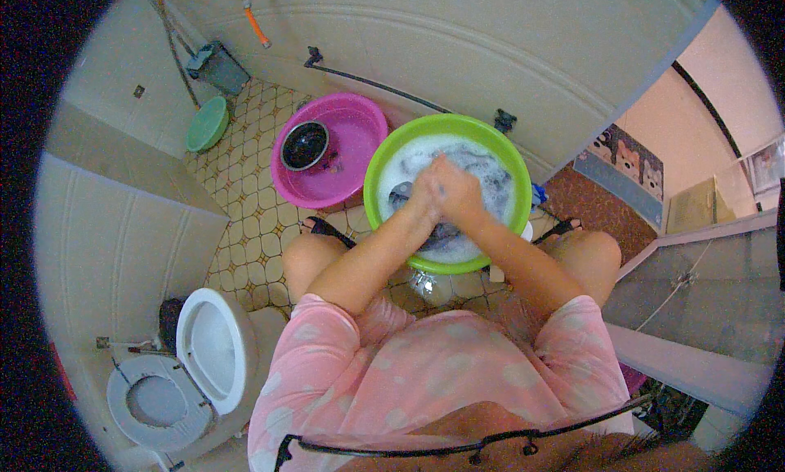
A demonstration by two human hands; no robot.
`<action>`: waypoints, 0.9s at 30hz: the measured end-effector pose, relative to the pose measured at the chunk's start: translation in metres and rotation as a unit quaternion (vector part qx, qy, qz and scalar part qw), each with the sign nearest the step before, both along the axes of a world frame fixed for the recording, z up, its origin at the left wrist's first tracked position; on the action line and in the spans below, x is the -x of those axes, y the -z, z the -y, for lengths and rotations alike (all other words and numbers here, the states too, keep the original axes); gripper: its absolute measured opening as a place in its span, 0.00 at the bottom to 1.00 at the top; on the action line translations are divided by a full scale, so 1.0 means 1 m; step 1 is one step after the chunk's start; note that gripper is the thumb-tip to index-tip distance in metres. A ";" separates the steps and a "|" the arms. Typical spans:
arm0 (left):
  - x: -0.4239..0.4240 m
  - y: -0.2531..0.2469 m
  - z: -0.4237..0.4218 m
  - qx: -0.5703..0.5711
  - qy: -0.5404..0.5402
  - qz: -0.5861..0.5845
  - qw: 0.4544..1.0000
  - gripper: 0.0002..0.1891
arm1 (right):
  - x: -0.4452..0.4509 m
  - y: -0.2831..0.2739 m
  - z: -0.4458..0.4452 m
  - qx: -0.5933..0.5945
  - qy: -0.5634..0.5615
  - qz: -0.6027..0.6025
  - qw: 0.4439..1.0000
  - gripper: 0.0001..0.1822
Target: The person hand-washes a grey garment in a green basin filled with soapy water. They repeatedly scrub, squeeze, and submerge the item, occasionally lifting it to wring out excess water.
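A green plastic basin (522, 190) stands before me, filled with suds and dark grey wet cloth (472, 162). Over its middle my two hands are pressed together. My left hand (459, 190) lies against my right hand (429, 187), and wet skin or foam shows where they meet. Whether cloth is held between them is hidden. To the left of the green basin is a pink plastic basin (362, 134), with a dark round bowl (305, 145) inside it.
A toilet (159, 404) with raised lid stands at the lower left. By the far left wall are a small green basin (208, 124) and a grey bin (219, 67). A wall rail (380, 88) runs behind the basins. A doorway with a patterned mat (622, 165) is at right.
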State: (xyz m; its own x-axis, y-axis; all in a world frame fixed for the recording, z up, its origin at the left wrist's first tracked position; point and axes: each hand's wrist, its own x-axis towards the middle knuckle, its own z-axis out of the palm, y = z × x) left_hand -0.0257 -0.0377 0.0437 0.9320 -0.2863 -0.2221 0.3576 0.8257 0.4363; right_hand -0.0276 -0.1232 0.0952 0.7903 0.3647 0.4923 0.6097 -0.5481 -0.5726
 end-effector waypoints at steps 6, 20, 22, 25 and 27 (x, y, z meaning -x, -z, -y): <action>0.008 -0.010 0.007 -0.019 -0.008 -0.042 0.999 0.18 | -0.013 -0.014 0.005 0.070 0.080 -0.083 0.991 0.11; -0.013 -0.016 -0.011 -0.142 -0.119 -0.068 0.980 0.20 | -0.058 0.034 0.040 -0.053 0.077 -0.130 0.987 0.16; -0.016 -0.018 -0.021 -0.294 -0.182 -0.003 0.938 0.17 | -0.068 0.051 0.049 -0.074 0.098 -0.139 0.983 0.16; -0.003 -0.019 -0.005 -0.582 -0.229 0.046 0.779 0.18 | -0.065 0.055 0.047 -0.066 0.124 -0.212 0.967 0.19; -0.015 0.033 -0.012 -0.687 -0.240 0.138 0.672 0.22 | -0.064 0.076 0.044 -0.030 0.099 -0.194 0.976 0.24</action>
